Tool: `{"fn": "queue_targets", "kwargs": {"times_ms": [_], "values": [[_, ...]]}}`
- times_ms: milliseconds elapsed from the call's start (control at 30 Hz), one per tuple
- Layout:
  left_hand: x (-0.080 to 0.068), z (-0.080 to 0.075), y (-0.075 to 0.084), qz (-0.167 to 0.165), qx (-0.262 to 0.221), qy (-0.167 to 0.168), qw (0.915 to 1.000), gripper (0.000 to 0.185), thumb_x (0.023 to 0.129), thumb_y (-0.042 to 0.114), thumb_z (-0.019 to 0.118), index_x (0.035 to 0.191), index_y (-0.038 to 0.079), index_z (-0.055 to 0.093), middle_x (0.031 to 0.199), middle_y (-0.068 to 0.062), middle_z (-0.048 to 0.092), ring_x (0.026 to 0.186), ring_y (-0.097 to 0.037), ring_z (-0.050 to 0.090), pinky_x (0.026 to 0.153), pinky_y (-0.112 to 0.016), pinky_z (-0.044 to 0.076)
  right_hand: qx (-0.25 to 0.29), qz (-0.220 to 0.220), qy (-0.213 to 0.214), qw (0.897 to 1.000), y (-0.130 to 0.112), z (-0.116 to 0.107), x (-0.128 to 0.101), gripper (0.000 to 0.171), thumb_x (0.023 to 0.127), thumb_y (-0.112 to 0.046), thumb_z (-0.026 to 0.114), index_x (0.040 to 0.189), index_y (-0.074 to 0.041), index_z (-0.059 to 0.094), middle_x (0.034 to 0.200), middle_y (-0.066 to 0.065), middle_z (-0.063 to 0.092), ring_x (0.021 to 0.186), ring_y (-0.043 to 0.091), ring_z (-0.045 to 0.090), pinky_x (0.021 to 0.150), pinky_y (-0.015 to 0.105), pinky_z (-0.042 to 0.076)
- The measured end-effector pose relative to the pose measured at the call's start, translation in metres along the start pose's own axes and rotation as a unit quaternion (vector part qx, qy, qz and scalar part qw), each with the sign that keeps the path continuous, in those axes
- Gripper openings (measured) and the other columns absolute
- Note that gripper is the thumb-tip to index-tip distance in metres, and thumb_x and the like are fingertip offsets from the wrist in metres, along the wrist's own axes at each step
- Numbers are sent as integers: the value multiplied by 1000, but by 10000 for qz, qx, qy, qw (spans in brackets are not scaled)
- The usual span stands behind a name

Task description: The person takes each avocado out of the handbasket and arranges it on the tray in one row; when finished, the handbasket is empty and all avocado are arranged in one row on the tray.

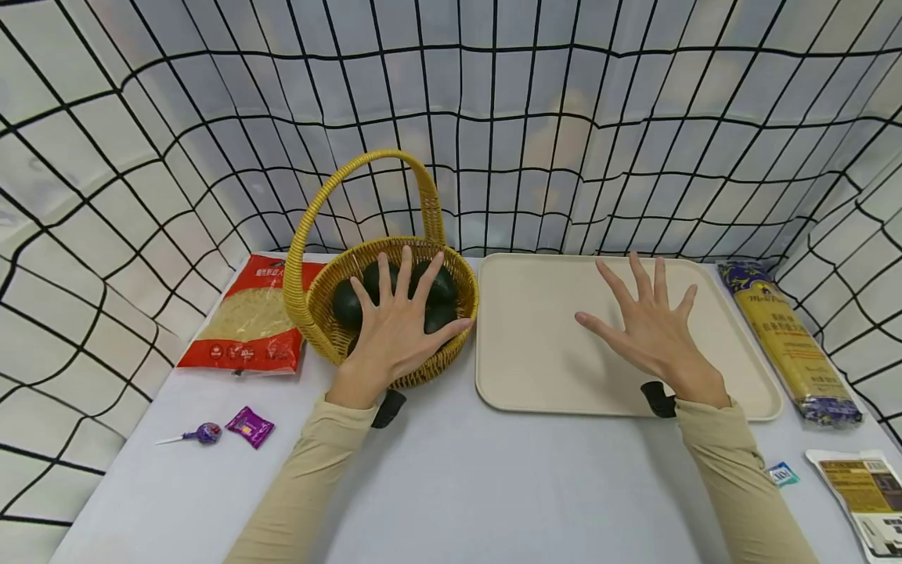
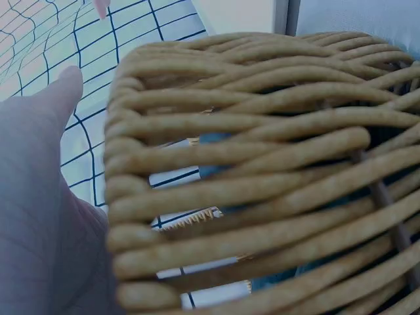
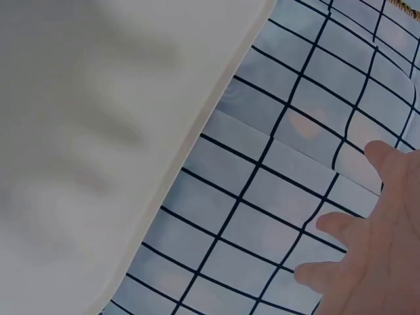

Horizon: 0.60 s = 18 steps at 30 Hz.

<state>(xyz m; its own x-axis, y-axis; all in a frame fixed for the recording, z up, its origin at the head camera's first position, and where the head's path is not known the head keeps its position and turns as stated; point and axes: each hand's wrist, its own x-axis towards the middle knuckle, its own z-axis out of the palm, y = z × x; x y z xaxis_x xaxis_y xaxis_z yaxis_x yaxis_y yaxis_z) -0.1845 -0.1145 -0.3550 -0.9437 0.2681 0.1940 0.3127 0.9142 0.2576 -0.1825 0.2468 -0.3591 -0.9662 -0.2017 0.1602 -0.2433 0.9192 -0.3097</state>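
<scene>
Sitting in the wicker basket (image 1: 320, 313) — three dark green avocados (image 1: 437, 291), packed close together. Hovering right over them, the left hand (image 1: 398, 329), fingers straight and spread wide, gripping nothing. Hard to tell whether the palm touches the fruit or only floats above it. Seen from the left wrist view, just the woven wall of the basket up close, with the thumb (image 2: 62, 92) beside it.

Standing up from the basket rim, a tall yellow handle (image 1: 331, 196), arching over the back.

Just right of the basket, a flat cream tray (image 1: 535, 329). Held above the tray, the right hand (image 1: 651, 333) — fingers spread and straight too, holding nothing.

Left of the basket, touching its side, a red bag of pale noodles (image 1: 247, 317). In front of that bag, nearer the person, a purple lollipop (image 1: 200, 433) and a small purple candy wrapper (image 1: 250, 426), close to each other.

Far right of the basket, past the tray, a long packet of spaghetti (image 1: 792, 345). Near the tabletop (image 1: 479, 486) corner, a printed leaflet (image 1: 863, 493) and a tiny blue packet (image 1: 782, 473).

All around, pale walls with a black grid (image 1: 493, 117).
</scene>
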Motion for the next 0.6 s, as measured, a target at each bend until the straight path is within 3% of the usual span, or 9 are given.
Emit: {"fn": "queue_targets", "kwargs": {"times_ms": [167, 233, 300, 367, 467, 533, 567, 600], "values": [[-5, -11, 8, 289, -75, 66, 9995, 100, 94, 76, 54, 169, 36, 2, 176, -13, -5, 158, -45, -11, 117, -79, -7, 35, -20, -13, 10000, -1, 2, 1, 89, 99, -71, 50, 170, -29, 16, 174, 22, -1, 155, 47, -20, 103, 89, -16], [-13, -25, 14, 621, -201, 234, 9976, 99, 95, 73, 56, 169, 35, 3, 176, -12, -4, 160, -41, -8, 121, -75, -2, 47, -78, -34, 10000, -5, 2, 1, 89, 99, -71, 50, 169, -29, 16, 174, 21, -1, 155, 48, -19, 104, 88, -16], [-25, -43, 18, 1162, -361, 598, 9908, 95, 97, 71, 55, 170, 30, 10, 176, -13, 2, 161, -39, -1, 124, -70, 6, 48, -161, -63, 9998, -11, 2, 2, 88, 98, -71, 51, 169, -30, 17, 175, 19, -2, 156, 47, -19, 105, 87, -15], [-38, -63, 18, 1830, -534, 1132, 9751, 87, 100, 68, 53, 168, 23, 21, 174, -15, 12, 160, -38, 11, 126, -63, 17, 49, -272, -68, 9996, -17, 1, 4, 88, 99, -70, 51, 169, -31, 17, 175, 18, -2, 156, 47, -17, 106, 87, -15], [-57, -89, 12, 2719, -805, 2152, 9345, 73, 104, 59, 52, 157, 10, 40, 164, -20, 33, 150, -41, 33, 125, -50, 30, 57, -458, -31, 9989, -28, -1, 7, 86, 99, -68, 53, 169, -31, 19, 175, 18, 1, 157, 45, -16, 108, 86, -14], [-66, -101, 3, 2971, -922, 2862, 9063, 66, 104, 55, 56, 146, 5, 49, 153, -23, 43, 139, -43, 42, 120, -42, 34, 59, -584, -3, 9983, -36, -2, 10, 85, 99, -66, 54, 169, -31, 20, 175, 18, 3, 158, 45, -14, 110, 84, -12], [-69, -105, -3, 2967, -972, 3165, 8957, 65, 103, 54, 58, 142, 3, 50, 148, -25, 46, 135, -44, 43, 117, -40, 35, 63, -648, -2, 9979, -40, -3, 11, 85, 99, -66, 55, 169, -31, 21, 175, 17, 4, 158, 44, -14, 111, 84, -12], [-73, -108, -9, 2859, -1034, 3349, 8919, 67, 102, 55, 61, 140, 1, 51, 145, -26, 47, 133, -44, 43, 115, -39, 34, 75, -717, -17, 9974, -44, -3, 13, 85, 99, -65, 56, 168, -31, 21, 175, 17, 5, 158, 44, -14, 112, 84, -11]]}}
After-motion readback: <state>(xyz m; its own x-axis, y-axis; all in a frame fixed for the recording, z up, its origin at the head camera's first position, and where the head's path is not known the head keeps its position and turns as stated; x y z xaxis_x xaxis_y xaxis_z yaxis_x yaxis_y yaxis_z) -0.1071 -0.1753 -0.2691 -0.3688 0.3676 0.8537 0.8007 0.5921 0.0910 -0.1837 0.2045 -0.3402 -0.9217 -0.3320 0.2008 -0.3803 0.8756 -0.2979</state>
